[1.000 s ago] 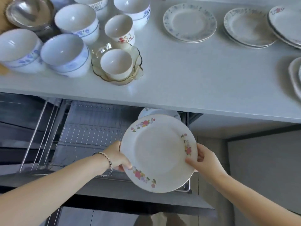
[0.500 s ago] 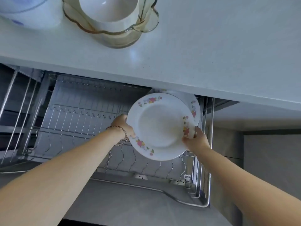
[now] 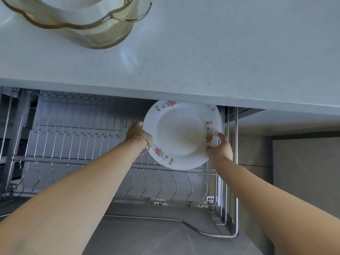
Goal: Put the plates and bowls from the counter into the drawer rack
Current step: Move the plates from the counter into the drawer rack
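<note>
Since the earlier frames the floral plate (image 3: 181, 135) has moved away from the camera and deeper into the pulled-out drawer rack (image 3: 77, 144), so that its upper rim now sits just under the front edge of the surface (image 3: 202, 52). The left hand (image 3: 138, 134) is closed on the plate's left rim; a beaded bracelet (image 3: 145, 144) circles that wrist. The right hand (image 3: 219, 147) is closed on the plate's right rim, with the thumb lying over the flower print. The plate is tilted, its face toward the camera, at the right end of the rack above the row of wavy wire dividers (image 3: 165, 183). Whether its lower edge touches the wires cannot be told. A second plate's rim (image 3: 214, 110) shows just behind it. On the surface, upper left, a white bowl (image 3: 77, 8) stands inside an amber glass dish (image 3: 103, 32).
</note>
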`<control>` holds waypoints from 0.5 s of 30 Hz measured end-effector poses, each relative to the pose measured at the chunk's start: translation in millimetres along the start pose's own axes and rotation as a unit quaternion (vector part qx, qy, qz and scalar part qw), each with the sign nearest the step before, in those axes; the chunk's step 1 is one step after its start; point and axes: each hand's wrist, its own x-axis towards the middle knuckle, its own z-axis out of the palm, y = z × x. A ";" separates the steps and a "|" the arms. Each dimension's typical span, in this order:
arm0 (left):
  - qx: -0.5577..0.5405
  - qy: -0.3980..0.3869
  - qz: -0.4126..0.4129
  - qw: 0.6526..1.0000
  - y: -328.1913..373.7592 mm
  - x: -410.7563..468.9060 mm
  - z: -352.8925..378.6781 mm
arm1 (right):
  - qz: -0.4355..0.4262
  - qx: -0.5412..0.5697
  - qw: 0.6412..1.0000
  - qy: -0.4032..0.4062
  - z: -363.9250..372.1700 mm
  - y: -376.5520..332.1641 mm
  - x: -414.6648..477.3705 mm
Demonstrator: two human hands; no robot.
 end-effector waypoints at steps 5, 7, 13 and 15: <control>0.006 0.020 0.022 1.000 3.5 -0.7 6.5 | -0.001 0.005 0.999 0.034 -0.5 6.5 0.5; 0.009 0.030 0.025 0.999 6.8 2.1 7.9 | -0.011 -0.008 0.999 0.034 0.0 8.0 -0.2; -0.030 0.053 0.031 0.998 13.9 8.7 15.8 | -0.034 -0.010 0.998 0.057 6.3 1.8 -6.9; -0.056 0.055 0.035 0.996 10.3 9.0 18.8 | -0.052 -0.007 0.997 0.062 5.9 6.0 -8.0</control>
